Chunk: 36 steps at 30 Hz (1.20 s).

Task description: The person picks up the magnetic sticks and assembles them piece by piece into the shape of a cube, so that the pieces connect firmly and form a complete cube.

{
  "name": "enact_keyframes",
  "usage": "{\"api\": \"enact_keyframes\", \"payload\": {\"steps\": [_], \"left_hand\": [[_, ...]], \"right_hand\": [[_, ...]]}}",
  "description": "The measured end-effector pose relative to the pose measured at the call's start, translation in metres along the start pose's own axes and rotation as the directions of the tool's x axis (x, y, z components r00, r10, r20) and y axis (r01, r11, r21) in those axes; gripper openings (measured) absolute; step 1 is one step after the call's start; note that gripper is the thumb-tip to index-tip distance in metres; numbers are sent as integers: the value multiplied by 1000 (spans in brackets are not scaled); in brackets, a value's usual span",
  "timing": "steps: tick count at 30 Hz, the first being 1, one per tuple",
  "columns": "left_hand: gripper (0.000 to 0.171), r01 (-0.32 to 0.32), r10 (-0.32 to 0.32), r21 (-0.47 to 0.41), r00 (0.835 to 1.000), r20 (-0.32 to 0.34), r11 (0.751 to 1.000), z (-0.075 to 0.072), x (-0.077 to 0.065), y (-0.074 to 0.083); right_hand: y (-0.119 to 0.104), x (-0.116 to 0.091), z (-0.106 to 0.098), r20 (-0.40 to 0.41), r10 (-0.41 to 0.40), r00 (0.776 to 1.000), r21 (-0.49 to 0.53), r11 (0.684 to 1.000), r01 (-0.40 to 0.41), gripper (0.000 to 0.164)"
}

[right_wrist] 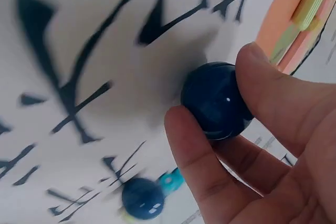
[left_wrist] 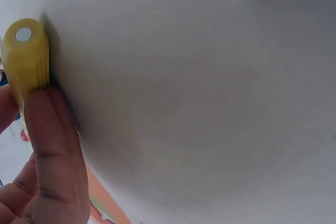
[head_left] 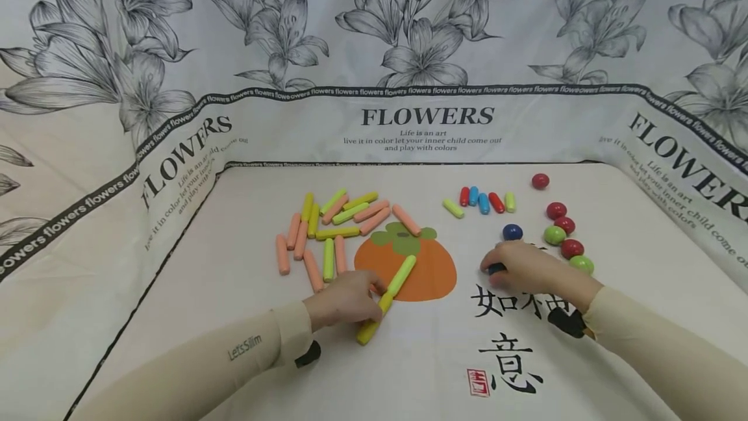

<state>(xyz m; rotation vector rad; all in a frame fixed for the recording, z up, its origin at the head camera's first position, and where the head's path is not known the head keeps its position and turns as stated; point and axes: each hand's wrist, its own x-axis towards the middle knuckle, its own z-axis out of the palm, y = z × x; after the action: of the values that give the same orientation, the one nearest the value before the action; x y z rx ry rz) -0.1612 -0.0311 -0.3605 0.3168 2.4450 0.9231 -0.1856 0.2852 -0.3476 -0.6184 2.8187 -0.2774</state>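
Note:
My left hand (head_left: 349,297) pinches a dark yellow stick (head_left: 369,330). A lime-yellow stick (head_left: 402,276) meets its far end in line, lying over the orange persimmon print (head_left: 435,271). The left wrist view shows a round silvery inset in the near end of the yellow stick (left_wrist: 26,59). My right hand (head_left: 528,269) holds a dark blue ball (right_wrist: 218,100) between thumb and fingers, low over the printed characters. Just beyond that hand rests a second dark blue ball (head_left: 512,232).
Several orange, yellow and lime sticks (head_left: 339,232) lie around the print's upper left. Short red, blue and lime rods (head_left: 484,203) form a row at the back. Red and green balls (head_left: 556,211) run down the right side. A flower-printed cloth (head_left: 426,125) stands behind.

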Motion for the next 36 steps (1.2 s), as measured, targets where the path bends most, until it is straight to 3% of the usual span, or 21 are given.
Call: {"api": "enact_keyframes", "payload": {"steps": [4,7,10,13,18,23,31,36], "left_hand": [[37,5,-5,28,1000,-20,1000,2,2,0],[35,-27,32,84,998,-55,996,2,4,-2],[34,-61,77,176,993,-87,982,1,4,-3],[37,-28,50,208,994,-101,978,-1,3,-3],[35,67,-61,108,997,-51,992,6,-7,2],[31,54,-54,-17,999,6,998,15,-12,8],[22,115,-105,-225,993,55,967,16,-12,7],[20,159,-145,-274,987,71,949,16,-11,5]], "right_hand": [[-16,7,3,24,-70,997,-2,998,70,21],[-25,8,4,40,-96,995,-4,995,96,21],[-29,5,4,55,-73,996,1,997,73,22],[-31,1,6,78,-58,995,19,998,56,22],[-36,4,12,81,-97,992,67,994,91,26],[-47,16,17,71,-137,988,114,985,129,30],[-69,24,23,1,-209,978,249,947,202,33],[-76,21,29,13,-145,989,361,923,130,35]]}}
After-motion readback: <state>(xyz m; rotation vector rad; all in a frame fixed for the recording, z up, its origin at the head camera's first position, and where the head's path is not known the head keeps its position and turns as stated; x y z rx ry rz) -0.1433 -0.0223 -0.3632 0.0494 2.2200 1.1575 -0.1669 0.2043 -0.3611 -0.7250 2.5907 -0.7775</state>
